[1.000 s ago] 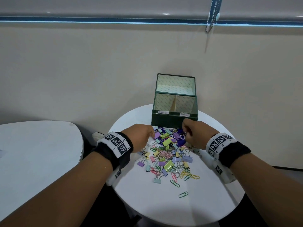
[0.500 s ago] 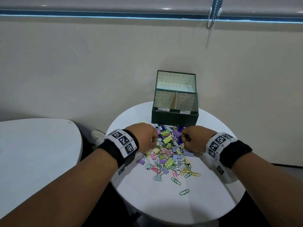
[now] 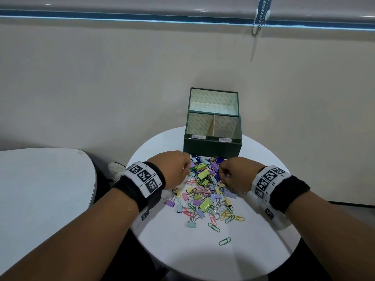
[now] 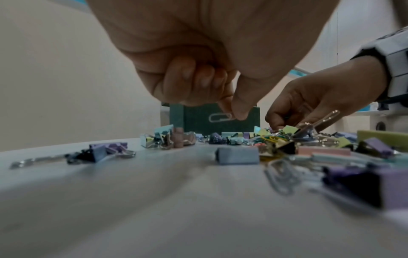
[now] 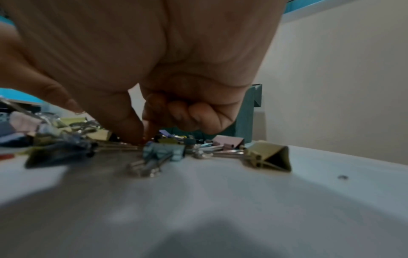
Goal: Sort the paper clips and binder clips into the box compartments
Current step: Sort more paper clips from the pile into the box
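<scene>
A: Since a moment ago the left hand point(image 4: 198, 83) is lifting, pinching a pale wire paper clip point(image 4: 220, 117) at frame centre, clear of the round white tabletop point(image 3: 203, 256).

B: The right hand point(image 5: 141, 111), fingers curled, is still picking in the pastel clip pile point(image 3: 205, 191); what it holds, I cannot tell. The dark green divided box point(image 3: 212, 147) is waiting, upper centre.

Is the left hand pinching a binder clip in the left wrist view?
No, the left hand pinches a pale wire paper clip between thumb and fingertip, lifted above the white round table.

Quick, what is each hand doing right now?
Left hand: pinching a paper clip above the table.
Right hand: fingertips down in the clip pile; whether it holds anything cannot be told.
</scene>
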A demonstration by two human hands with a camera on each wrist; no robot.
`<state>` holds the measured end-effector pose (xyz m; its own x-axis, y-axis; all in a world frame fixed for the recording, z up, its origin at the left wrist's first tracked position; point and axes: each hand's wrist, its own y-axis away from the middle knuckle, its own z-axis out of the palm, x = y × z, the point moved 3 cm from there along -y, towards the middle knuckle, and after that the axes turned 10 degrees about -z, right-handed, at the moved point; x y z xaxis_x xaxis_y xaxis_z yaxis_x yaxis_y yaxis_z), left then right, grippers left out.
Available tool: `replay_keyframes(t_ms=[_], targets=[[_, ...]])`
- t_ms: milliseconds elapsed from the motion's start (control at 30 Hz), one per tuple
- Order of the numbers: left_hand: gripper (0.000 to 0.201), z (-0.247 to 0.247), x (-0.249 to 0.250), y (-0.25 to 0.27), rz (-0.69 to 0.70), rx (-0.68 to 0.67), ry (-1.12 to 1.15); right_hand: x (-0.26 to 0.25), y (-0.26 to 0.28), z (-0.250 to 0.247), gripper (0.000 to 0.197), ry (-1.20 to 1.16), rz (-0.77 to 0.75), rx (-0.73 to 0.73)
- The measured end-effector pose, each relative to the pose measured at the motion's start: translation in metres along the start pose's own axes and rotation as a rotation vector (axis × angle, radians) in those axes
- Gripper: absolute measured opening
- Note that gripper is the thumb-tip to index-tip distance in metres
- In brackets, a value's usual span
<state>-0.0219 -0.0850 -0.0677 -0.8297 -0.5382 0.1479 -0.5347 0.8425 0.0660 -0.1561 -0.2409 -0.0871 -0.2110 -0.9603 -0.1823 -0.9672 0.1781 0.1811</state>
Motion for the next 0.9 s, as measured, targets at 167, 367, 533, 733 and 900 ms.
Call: replay_keyframes(t_ms=[167,367,533,733,900], targets=[[0.013,0.0,0.0,-0.001,0.013,0.03,0.015,0.001,-0.001,-0.017,0.017,-0.057,-0.01,0.052],[0.011,0.0,0.001,-0.003,0.011,0.07,0.022,0.033,-0.02,-0.078,0.009,-0.174,0.141,0.557],[0.011,0.0,0.004,-0.005,-0.004,0.07,0.018,0.038,-0.033,-0.08,0.044,-0.241,0.185,0.426],[0.011,-0.008,0.01,-0.011,0.041,0.007,-0.015,0.035,0.001,-0.062,0.026,-0.299,0.083,0.608],[0.012,-0.045,0.027,-0.048,0.033,0.052,0.148,0.046,0.011,-0.026,0.022,-0.133,0.121,0.21]])
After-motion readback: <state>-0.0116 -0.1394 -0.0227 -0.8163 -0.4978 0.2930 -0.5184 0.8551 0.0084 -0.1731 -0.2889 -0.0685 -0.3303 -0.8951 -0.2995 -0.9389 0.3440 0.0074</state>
